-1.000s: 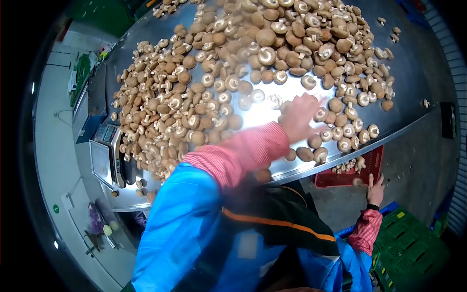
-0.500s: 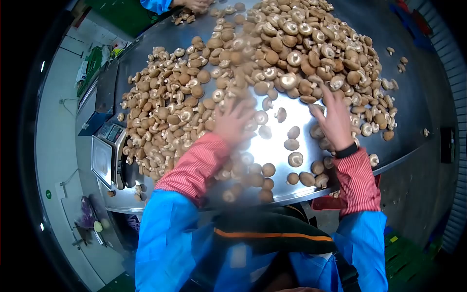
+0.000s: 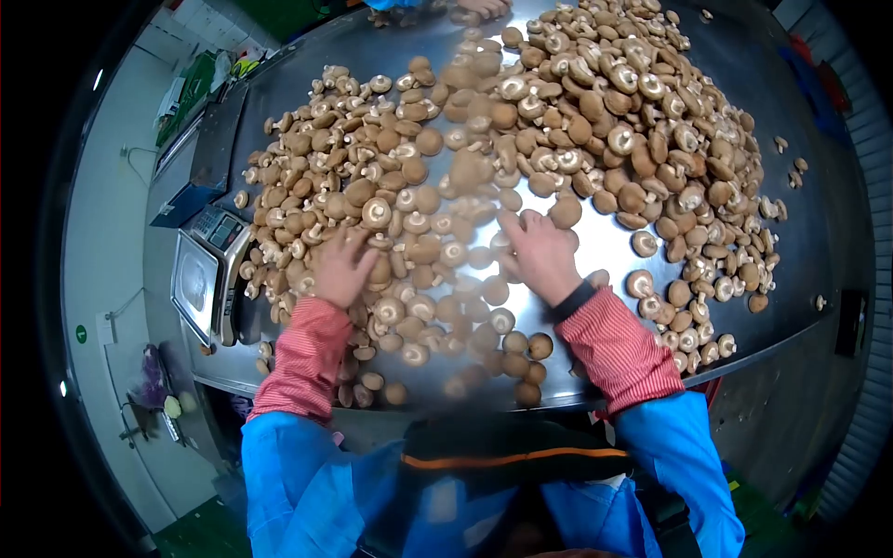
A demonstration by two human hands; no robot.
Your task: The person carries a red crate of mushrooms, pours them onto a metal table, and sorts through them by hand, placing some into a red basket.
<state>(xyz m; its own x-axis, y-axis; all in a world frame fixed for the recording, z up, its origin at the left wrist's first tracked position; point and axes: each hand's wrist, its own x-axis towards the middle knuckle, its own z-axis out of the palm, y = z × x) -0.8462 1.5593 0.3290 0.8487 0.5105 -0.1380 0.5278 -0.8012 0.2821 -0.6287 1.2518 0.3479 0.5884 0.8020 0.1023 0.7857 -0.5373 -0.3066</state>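
My left hand (image 3: 344, 268) lies over the near part of the left heap of shiitake mushrooms (image 3: 358, 192), its fingers apart and touching caps. My right hand (image 3: 541, 256) is low over the metal table, at the gap between the two heaps. Its fingers are spread and bent a little, and a brown shiitake mushroom (image 3: 565, 212) is right by its fingertips. Whether that hand presses on any mushroom underneath is hidden. The larger right heap of shiitake mushrooms (image 3: 642, 139) stretches beyond it. Several loose mushrooms (image 3: 527, 369) lie near the front edge.
A scale (image 3: 200, 279) stands at the table's left edge, with a dark box-like device (image 3: 200, 172) behind it. Across the metal table (image 3: 800, 251), another person's hand (image 3: 486, 7) shows at the top. A blurry smear runs down the middle of the view.
My left hand has moved left onto the left heap. The right hand has swept left from the right heap toward the middle. Loose mushrooms have shifted, and the view has moved slightly.
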